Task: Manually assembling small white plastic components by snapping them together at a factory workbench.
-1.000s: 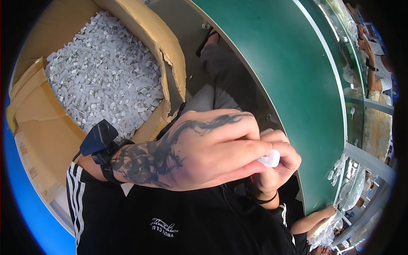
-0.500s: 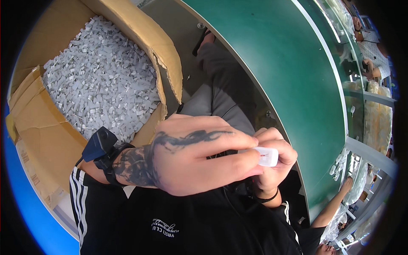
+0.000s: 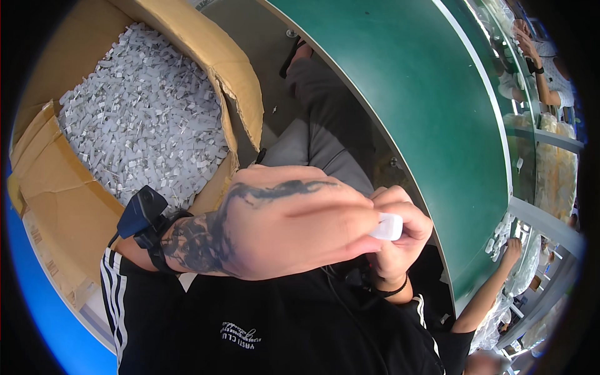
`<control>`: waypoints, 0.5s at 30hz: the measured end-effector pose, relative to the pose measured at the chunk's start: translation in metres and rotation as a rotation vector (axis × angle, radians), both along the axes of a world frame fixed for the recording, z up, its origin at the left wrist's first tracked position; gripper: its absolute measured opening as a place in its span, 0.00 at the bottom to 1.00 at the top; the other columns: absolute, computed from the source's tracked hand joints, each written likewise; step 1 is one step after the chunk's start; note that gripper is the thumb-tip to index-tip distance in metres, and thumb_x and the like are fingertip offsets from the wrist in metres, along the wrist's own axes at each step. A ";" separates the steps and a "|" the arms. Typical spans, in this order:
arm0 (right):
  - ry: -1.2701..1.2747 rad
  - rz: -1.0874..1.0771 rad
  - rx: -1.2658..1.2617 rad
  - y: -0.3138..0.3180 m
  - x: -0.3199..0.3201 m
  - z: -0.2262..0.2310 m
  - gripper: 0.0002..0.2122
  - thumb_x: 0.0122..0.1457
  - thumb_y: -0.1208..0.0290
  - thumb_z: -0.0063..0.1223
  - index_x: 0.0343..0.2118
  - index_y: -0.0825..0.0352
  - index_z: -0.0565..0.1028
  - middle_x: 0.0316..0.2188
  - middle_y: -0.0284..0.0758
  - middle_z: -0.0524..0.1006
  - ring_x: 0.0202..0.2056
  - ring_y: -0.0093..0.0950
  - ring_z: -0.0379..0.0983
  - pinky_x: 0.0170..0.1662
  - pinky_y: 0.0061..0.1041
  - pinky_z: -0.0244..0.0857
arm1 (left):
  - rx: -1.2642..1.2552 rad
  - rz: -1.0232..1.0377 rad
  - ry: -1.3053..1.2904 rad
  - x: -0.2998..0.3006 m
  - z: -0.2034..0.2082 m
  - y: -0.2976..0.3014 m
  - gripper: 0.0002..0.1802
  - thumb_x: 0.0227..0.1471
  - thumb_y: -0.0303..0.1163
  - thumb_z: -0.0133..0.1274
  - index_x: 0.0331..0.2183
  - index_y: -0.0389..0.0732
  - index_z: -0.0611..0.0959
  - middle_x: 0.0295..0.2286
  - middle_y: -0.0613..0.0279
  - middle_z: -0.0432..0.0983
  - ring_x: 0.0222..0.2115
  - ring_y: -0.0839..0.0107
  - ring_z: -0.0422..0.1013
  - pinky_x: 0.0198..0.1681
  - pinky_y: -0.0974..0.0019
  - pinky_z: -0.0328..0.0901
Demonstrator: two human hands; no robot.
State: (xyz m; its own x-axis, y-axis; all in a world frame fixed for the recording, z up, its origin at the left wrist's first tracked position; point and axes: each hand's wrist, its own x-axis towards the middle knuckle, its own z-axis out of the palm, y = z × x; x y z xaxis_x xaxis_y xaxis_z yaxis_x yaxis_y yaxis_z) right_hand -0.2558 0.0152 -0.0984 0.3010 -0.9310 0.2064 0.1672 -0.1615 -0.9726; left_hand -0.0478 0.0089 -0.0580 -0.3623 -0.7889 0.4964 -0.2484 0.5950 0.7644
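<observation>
A small white plastic piece (image 3: pixel 389 226) with rounded corners is held between my two hands, in front of my chest. The thumb and forefinger of my left hand (image 3: pixel 294 225) pinch its left end. My right hand (image 3: pixel 403 250) is curled round its other side, the fingers bent and touching it. My left hand hides part of the piece, and whatever is inside it does not show. To the left, a big open cardboard box (image 3: pixel 240 94) holds a heap of small whitish plastic parts (image 3: pixel 147 119), some with thin metal pins.
A long green table (image 3: pixel 412 75) with a pale rim curves along my right. White pieces (image 3: pixel 500 237) lie on its far side, near a co-worker's hand (image 3: pixel 511 251). Another person's arm (image 3: pixel 540 75) shows at upper right. A dark device (image 3: pixel 145 215) is strapped to my left wrist.
The white piece has turned, so its hollow inside with a small reddish bit no longer shows. My left fingers have drawn closer together over it. The co-worker's hand has moved up toward the white pieces.
</observation>
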 end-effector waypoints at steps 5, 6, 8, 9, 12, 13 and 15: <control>0.046 -0.002 -0.080 0.000 -0.003 -0.001 0.06 0.48 0.79 0.62 0.29 0.72 0.77 0.27 0.38 0.76 0.26 0.25 0.71 0.28 0.21 0.64 | 0.111 -0.020 0.079 -0.003 -0.010 0.001 0.21 0.36 0.27 0.69 0.36 0.37 0.81 0.31 0.59 0.79 0.25 0.68 0.75 0.28 0.71 0.70; 0.045 0.003 -0.078 -0.001 -0.003 0.000 0.06 0.48 0.79 0.62 0.29 0.72 0.77 0.27 0.38 0.76 0.26 0.25 0.71 0.28 0.21 0.64 | 0.144 -0.043 0.076 -0.002 -0.010 0.001 0.21 0.36 0.27 0.69 0.36 0.37 0.81 0.30 0.59 0.79 0.26 0.69 0.75 0.28 0.71 0.69; 0.073 0.018 -0.110 -0.002 -0.002 0.001 0.06 0.48 0.80 0.62 0.29 0.72 0.77 0.27 0.38 0.76 0.26 0.25 0.71 0.28 0.21 0.64 | 0.179 -0.063 0.073 0.000 -0.009 0.003 0.21 0.36 0.27 0.69 0.36 0.36 0.81 0.30 0.60 0.79 0.27 0.69 0.75 0.29 0.71 0.69; 0.073 0.019 -0.108 -0.001 -0.002 0.002 0.06 0.48 0.80 0.62 0.29 0.72 0.77 0.27 0.38 0.76 0.26 0.25 0.71 0.28 0.21 0.64 | 0.224 -0.078 0.082 0.001 -0.006 0.003 0.21 0.36 0.26 0.69 0.37 0.36 0.81 0.30 0.60 0.79 0.27 0.69 0.75 0.30 0.71 0.69; 0.070 0.011 -0.131 0.001 -0.001 0.006 0.06 0.47 0.81 0.61 0.29 0.72 0.77 0.27 0.38 0.76 0.26 0.25 0.72 0.28 0.21 0.64 | 0.233 -0.080 0.099 -0.001 -0.010 0.008 0.21 0.36 0.25 0.69 0.36 0.35 0.81 0.29 0.60 0.78 0.28 0.69 0.75 0.30 0.71 0.69; 0.040 0.012 -0.099 0.001 0.000 0.007 0.06 0.47 0.81 0.61 0.29 0.72 0.77 0.27 0.38 0.76 0.26 0.26 0.72 0.28 0.21 0.65 | 0.196 -0.069 0.108 -0.002 -0.011 0.009 0.21 0.36 0.24 0.69 0.36 0.35 0.82 0.29 0.59 0.78 0.29 0.69 0.75 0.30 0.71 0.69; 0.012 0.011 -0.073 0.001 0.001 0.009 0.06 0.47 0.81 0.61 0.29 0.72 0.77 0.27 0.38 0.76 0.26 0.26 0.72 0.28 0.21 0.65 | 0.187 -0.059 0.126 -0.003 -0.010 0.009 0.21 0.35 0.24 0.69 0.36 0.35 0.82 0.29 0.59 0.78 0.28 0.69 0.75 0.29 0.71 0.69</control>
